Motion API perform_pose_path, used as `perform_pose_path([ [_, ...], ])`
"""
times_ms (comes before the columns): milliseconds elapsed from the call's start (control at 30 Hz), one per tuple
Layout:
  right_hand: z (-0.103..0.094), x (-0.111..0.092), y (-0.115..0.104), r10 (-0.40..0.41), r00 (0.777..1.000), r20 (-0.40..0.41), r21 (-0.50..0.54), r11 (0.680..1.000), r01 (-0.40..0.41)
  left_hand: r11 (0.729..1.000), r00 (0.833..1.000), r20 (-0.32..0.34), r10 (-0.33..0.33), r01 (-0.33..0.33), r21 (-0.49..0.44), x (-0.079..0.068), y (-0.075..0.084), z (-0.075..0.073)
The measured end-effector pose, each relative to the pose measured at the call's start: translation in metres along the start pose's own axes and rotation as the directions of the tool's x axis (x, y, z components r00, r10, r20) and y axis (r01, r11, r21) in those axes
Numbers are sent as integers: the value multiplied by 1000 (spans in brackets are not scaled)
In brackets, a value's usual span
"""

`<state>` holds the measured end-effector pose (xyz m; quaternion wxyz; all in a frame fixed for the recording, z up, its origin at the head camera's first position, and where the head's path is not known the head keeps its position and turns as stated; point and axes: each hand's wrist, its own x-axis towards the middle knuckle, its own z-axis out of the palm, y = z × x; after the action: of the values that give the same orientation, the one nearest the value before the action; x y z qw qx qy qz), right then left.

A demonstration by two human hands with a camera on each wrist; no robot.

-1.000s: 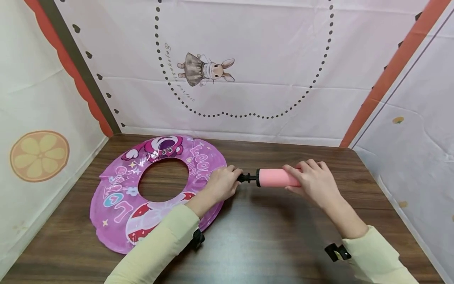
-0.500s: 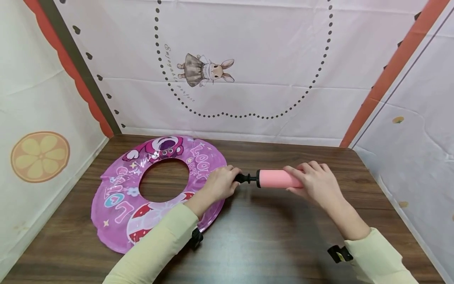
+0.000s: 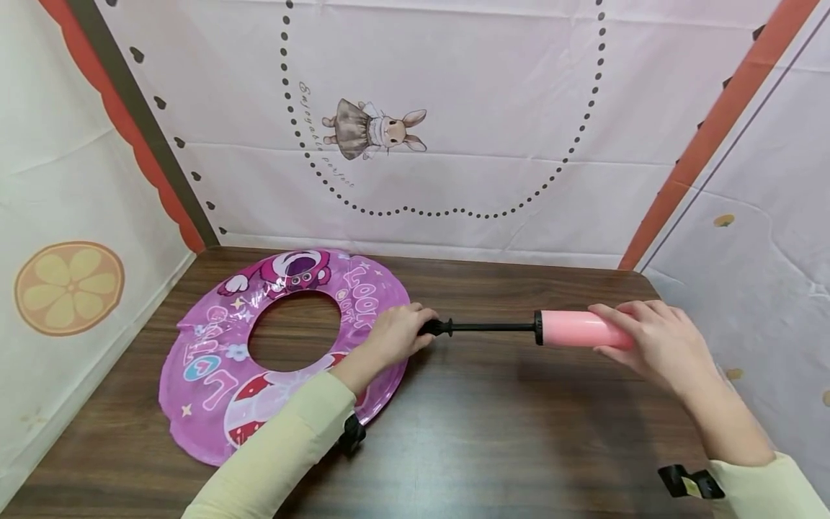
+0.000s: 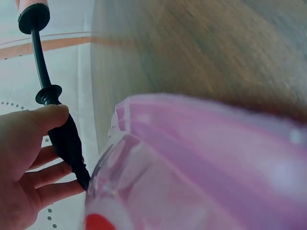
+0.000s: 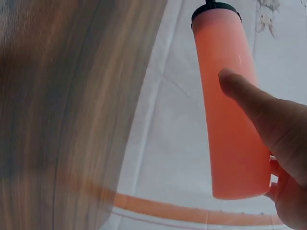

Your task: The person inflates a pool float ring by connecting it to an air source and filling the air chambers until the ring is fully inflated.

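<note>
A pink hand pump (image 3: 577, 329) spans the space between both hands, its black rod (image 3: 493, 327) drawn well out of the barrel. My right hand (image 3: 668, 346) grips the barrel's far end, thumb along its side in the right wrist view. My left hand (image 3: 398, 333) holds the black tapered nozzle (image 4: 66, 139) between thumb and fingers. In the left wrist view the nozzle's tip is right at the edge of a purple swim ring (image 3: 207, 404). The ring lies at the left with printed letters and a cartoon bear, looking partly filled and wrinkled. The left forearm covers part of it.
The dark wooden table (image 3: 493, 447) ends at a printed fabric backdrop (image 3: 493, 130) at the back and both sides. Each sleeve's cuff carries a black strap-like piece, such as the right clip (image 3: 690, 481).
My right hand has moved to the right with the pump barrel, and the black rod shows far longer. The left hand stays by the ring's edge, nearly still.
</note>
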<state>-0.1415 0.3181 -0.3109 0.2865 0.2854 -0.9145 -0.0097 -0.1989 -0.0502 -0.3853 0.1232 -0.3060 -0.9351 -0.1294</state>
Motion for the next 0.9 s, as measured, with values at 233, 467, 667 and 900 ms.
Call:
perform_pose_path([
  [233,30,28,-44,-94,993,-72,-2,996,94,999,1000,-1,11,-11,-33,0,1,-1],
  [467,48,47,-76,-110,992,-62,-69,992,106,999,1000,-18,15,-15,-32,-4,0,-1],
  [667,53,52,-82,-89,994,-62,-62,994,86,1000,999,-35,14,-15,-23,-3,-1,0],
  [900,44,50,-75,-104,992,-77,-56,993,100,999,999,10,-40,40,22,1,0,-6],
])
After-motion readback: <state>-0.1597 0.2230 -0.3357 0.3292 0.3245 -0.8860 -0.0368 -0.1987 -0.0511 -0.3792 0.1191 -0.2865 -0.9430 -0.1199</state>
